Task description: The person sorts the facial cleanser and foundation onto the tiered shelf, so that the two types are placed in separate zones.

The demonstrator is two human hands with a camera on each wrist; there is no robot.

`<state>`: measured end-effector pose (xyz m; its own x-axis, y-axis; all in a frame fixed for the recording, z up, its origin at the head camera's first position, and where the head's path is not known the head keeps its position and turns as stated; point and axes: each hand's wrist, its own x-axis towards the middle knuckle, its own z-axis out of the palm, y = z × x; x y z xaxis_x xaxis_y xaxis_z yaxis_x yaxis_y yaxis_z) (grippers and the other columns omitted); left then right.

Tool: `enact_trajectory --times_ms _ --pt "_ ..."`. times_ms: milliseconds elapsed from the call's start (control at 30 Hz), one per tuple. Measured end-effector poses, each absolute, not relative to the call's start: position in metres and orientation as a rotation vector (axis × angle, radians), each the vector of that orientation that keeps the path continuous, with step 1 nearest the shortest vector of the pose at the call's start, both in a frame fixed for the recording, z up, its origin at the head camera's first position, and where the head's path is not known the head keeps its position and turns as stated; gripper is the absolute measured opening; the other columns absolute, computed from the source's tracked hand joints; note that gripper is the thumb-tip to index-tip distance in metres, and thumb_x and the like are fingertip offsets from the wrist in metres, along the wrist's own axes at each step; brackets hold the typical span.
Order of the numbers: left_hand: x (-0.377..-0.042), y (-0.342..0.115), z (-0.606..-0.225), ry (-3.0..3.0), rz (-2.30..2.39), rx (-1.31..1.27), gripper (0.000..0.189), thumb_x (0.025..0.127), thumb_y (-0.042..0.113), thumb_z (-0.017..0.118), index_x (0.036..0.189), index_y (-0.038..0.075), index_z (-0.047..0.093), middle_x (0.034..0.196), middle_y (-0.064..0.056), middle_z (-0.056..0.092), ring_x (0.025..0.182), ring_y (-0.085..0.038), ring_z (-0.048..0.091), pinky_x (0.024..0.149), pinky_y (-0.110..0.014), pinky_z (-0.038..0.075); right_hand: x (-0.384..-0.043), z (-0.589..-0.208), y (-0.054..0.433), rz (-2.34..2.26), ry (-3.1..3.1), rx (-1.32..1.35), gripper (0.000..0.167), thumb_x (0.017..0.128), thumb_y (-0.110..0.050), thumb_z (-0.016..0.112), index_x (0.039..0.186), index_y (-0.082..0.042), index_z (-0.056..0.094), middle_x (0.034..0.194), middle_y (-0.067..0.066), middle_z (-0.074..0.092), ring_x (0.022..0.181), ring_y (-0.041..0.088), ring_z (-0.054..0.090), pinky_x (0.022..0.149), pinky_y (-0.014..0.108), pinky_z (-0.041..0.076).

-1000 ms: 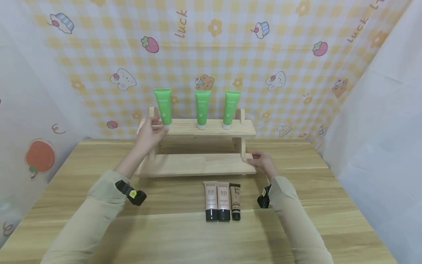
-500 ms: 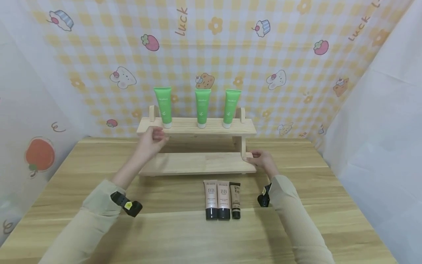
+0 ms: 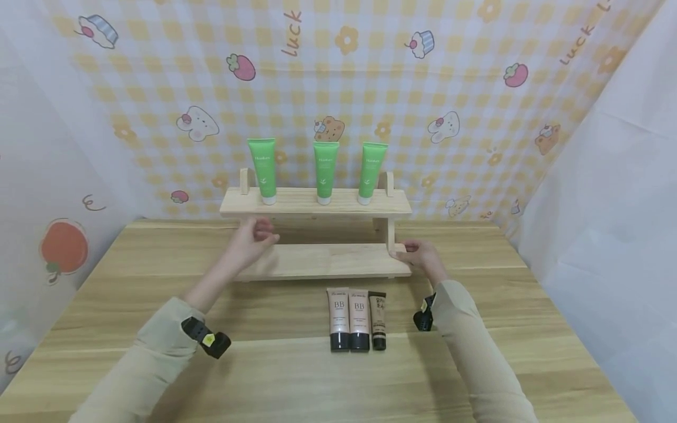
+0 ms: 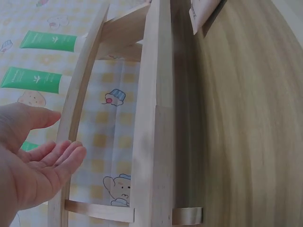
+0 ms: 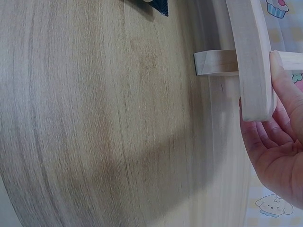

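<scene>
My left hand [image 3: 251,242] hovers in front of the left end of a two-tier wooden shelf [image 3: 328,259], with nothing in its grasp. In the left wrist view its palm [image 4: 35,170] shows, fingers relaxed and apart from the thumb. My right hand [image 3: 424,259] grips the right end of the lower board; the right wrist view has the thumb on one face of the board [image 5: 255,80] and the fingers around the other. Along the upper board stand three green squeeze tubes, the left tube [image 3: 264,170], the middle tube [image 3: 325,170] and the right tube [image 3: 372,170], white caps down.
Two pink BB cream tubes, one left [image 3: 339,317] and one right [image 3: 359,317], lie side by side before the shelf. A slimmer brown tube [image 3: 378,317] lies to their right. Behind the wooden table [image 3: 264,376] hangs a checked cloth [image 3: 296,106].
My left hand has let go of the left green tube, come down from the upper board, then shifted slightly right toward the lower board. The right hand keeps its place.
</scene>
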<state>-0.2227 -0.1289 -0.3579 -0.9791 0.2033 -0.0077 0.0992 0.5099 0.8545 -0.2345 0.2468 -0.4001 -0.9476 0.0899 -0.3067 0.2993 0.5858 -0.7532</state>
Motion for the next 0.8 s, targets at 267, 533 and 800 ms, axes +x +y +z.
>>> enact_trajectory --times_ms 267,533,800 --pt "-0.215 -0.117 -0.363 2.585 1.327 0.289 0.051 0.09 0.022 0.055 0.129 -0.005 0.036 0.128 -0.024 0.049 0.116 -0.039 0.049 0.096 -0.046 0.046 -0.235 -0.401 0.248 -1.309 2.572 0.323 0.06 0.083 -0.029 0.066 0.131 0.0 0.046 0.133 0.023 0.047 0.123 0.035 0.045 0.103 0.041 0.04" --pt "-0.211 -0.104 -0.366 2.567 1.243 0.41 0.041 0.091 0.02 0.053 0.125 -0.003 0.047 0.119 -0.023 0.056 0.109 -0.038 0.055 0.086 -0.042 0.052 -0.236 -0.401 0.247 -1.318 2.569 0.345 0.059 0.082 -0.027 0.067 0.13 0.0 0.046 0.131 0.023 0.049 0.12 0.033 0.048 0.101 0.039 0.043" --pt "-0.202 -0.088 -0.376 2.444 1.175 0.461 0.036 0.09 0.016 0.056 0.119 -0.002 0.051 0.111 -0.018 0.06 0.103 -0.031 0.059 0.078 -0.034 0.054 -0.234 -0.401 0.248 -1.338 2.568 0.323 0.061 0.083 -0.028 0.067 0.131 0.002 0.045 0.132 0.024 0.048 0.121 0.035 0.046 0.103 0.042 0.04"
